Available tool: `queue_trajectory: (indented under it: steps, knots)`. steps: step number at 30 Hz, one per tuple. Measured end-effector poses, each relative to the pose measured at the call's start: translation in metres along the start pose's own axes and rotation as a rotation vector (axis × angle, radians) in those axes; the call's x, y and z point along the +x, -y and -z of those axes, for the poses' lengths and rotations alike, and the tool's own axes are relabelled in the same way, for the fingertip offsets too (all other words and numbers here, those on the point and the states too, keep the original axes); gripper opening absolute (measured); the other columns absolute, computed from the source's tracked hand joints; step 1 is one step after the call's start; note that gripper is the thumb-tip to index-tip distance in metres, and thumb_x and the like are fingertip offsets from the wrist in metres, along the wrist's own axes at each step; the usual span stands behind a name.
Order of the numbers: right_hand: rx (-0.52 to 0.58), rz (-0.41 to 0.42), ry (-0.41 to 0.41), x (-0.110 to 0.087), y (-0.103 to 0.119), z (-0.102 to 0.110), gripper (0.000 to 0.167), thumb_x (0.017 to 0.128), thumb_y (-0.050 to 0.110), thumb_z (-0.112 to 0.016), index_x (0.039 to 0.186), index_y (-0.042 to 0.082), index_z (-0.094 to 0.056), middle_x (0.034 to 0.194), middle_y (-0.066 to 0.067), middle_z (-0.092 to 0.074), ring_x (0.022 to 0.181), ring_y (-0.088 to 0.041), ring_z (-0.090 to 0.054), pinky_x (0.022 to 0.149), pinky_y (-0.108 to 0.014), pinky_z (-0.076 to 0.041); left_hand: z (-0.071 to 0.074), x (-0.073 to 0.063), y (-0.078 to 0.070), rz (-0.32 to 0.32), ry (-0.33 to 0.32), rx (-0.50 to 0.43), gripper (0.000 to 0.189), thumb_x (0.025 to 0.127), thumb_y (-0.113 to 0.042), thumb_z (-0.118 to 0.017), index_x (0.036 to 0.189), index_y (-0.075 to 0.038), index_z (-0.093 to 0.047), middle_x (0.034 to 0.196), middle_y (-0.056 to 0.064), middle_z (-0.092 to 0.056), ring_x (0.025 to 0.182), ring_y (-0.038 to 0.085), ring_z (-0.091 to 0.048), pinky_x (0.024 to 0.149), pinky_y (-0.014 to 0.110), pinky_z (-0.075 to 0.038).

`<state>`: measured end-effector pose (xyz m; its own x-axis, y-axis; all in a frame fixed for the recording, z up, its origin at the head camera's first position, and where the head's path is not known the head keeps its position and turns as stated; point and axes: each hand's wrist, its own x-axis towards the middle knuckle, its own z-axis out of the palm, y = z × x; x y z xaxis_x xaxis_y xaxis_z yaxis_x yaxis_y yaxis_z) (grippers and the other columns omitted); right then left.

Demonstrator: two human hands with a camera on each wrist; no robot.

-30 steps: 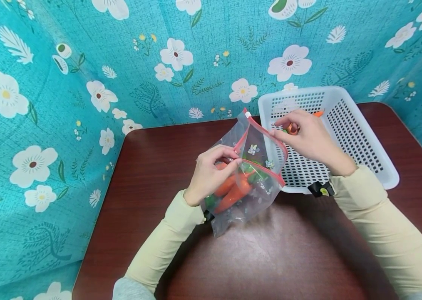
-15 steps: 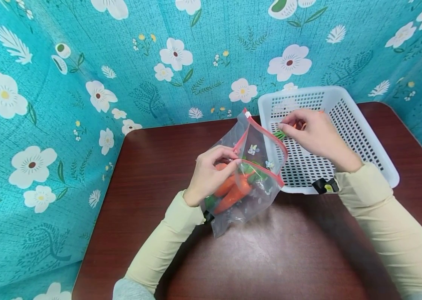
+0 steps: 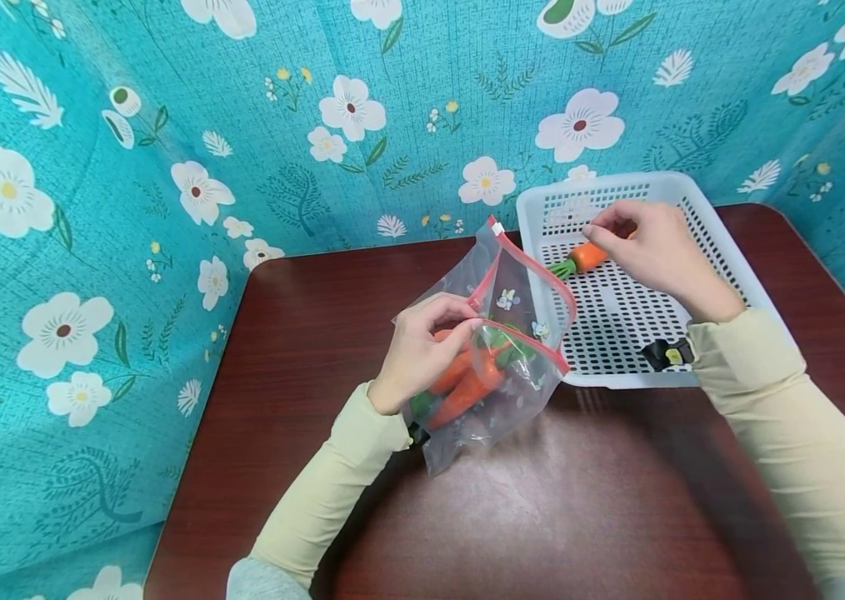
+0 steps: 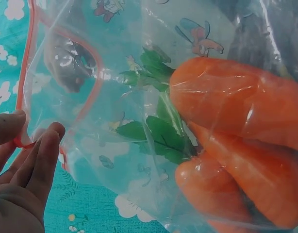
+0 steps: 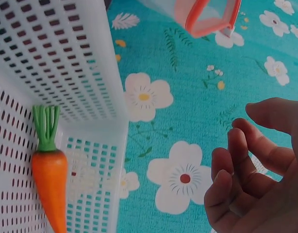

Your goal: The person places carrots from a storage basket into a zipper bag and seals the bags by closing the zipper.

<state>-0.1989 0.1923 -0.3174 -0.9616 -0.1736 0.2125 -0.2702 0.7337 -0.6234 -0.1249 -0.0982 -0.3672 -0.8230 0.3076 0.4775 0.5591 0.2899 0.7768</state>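
My left hand (image 3: 426,346) pinches the red-edged rim of a clear zip bag (image 3: 490,433) between thumb and fingers. The bag's mouth gapes. Inside it lie several orange carrots (image 4: 236,102) with green leaves, close below the left hand. My right hand (image 3: 655,242) is over the white basket, fingers loosely bent and nothing between them in the right wrist view. Under it a single carrot (image 5: 51,179) with green stalk stubs rests in the basket; the head view shows its leafy end toward the bag, its tip hidden by the hand.
The white perforated basket (image 3: 756,292) stands at the back right of the dark red-brown table (image 3: 302,333), its left side right beside the bag's mouth. A turquoise flowered cloth (image 3: 422,117) hangs behind the table and along its left.
My right hand has moved right and back over the basket, uncovering more of the carrot there. The left hand and the bag stay where they were.
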Motion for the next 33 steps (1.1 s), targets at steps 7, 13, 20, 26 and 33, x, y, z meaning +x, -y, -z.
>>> queue_trajectory:
  steps: [7,13,20,26,33]
  knots:
    - [-0.023,-0.017,0.021,0.006,-0.009,0.003,0.031,0.095,0.032,-0.058,0.101,0.003,-0.068,0.090,-0.015,-0.066,0.070,-0.022,-0.050,0.056,-0.027,-0.038,-0.001,0.001,-0.001,0.001,0.026,0.027,0.010,0.086,-0.002,-0.069,0.096,-0.003,-0.068,0.097,0.009,-0.070,0.088,0.014,-0.069,0.081,0.023,-0.057]
    - [-0.037,-0.030,0.040,0.012,-0.017,0.002,0.032,0.094,0.032,-0.059,0.104,0.003,-0.067,0.094,-0.017,-0.066,0.069,-0.022,-0.051,0.055,-0.029,-0.039,-0.002,0.002,-0.001,-0.011,0.045,0.035,0.011,0.087,-0.002,-0.068,0.097,-0.004,-0.067,0.096,0.009,-0.071,0.086,0.013,-0.068,0.079,0.022,-0.057]
    - [-0.078,-0.059,0.101,0.026,-0.031,-0.004,0.030,0.095,0.027,-0.057,0.107,0.001,-0.064,0.099,-0.021,-0.065,0.073,-0.026,-0.053,0.056,-0.033,-0.041,-0.003,0.002,0.000,-0.013,0.058,0.044,0.008,0.089,-0.005,-0.067,0.098,-0.005,-0.067,0.095,0.008,-0.071,0.076,0.015,-0.065,0.069,0.020,-0.054]
    - [-0.067,-0.131,0.190,0.038,-0.058,-0.021,0.039,0.096,0.026,-0.055,0.120,-0.005,-0.056,0.117,-0.028,-0.057,0.092,-0.036,-0.056,0.066,-0.042,-0.047,-0.005,0.002,0.000,-0.014,0.063,0.062,0.009,0.089,-0.004,-0.067,0.098,-0.005,-0.067,0.094,0.006,-0.070,0.067,0.008,-0.055,0.063,0.019,-0.051]
    - [-0.103,-0.155,0.324,0.044,-0.072,-0.033,0.046,0.093,0.005,-0.051,0.136,-0.008,-0.044,0.134,-0.034,-0.045,0.111,-0.045,-0.048,0.090,-0.060,-0.044,-0.005,0.002,-0.002,-0.012,0.064,0.060,0.011,0.087,-0.002,-0.068,0.098,-0.005,-0.068,0.096,0.006,-0.070,0.076,0.009,-0.058,0.068,0.020,-0.054]
